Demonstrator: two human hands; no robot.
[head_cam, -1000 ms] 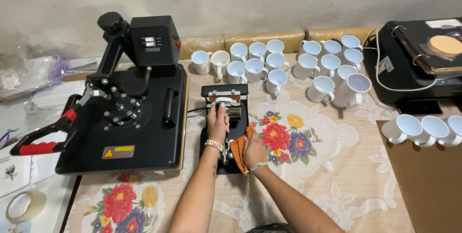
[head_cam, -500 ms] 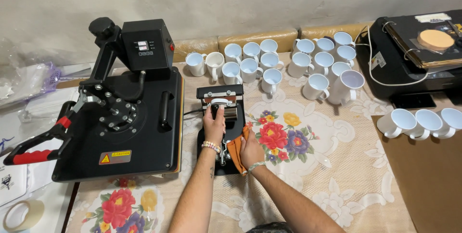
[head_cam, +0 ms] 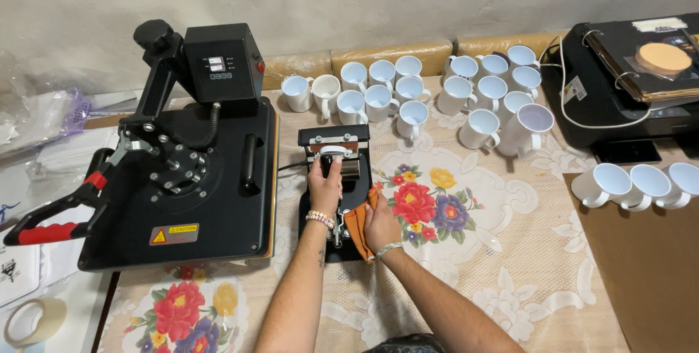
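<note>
A small black mug press (head_cam: 336,142) stands on the flowered tablecloth (head_cam: 466,251), with a white mug (head_cam: 336,155) clamped in its heating band. My left hand (head_cam: 325,185) grips the mug's handle from the near side. My right hand (head_cam: 378,223) rests beside the press on its right, holding an orange cloth (head_cam: 358,223) against the base. A beaded bracelet sits on my left wrist and a thin band on my right.
A large black flat heat press (head_cam: 182,178) with a red-tipped lever (head_cam: 44,233) fills the left. Several white mugs (head_cam: 408,91) line the back, three more (head_cam: 641,184) at the right. A black printer (head_cam: 626,83) stands far right; a tape roll (head_cam: 33,322) lies bottom left.
The view has shifted slightly, so everything sits a little lower and left in frame. Both hands stay at the mug press, left on the mug handle, right holding the cloth.
</note>
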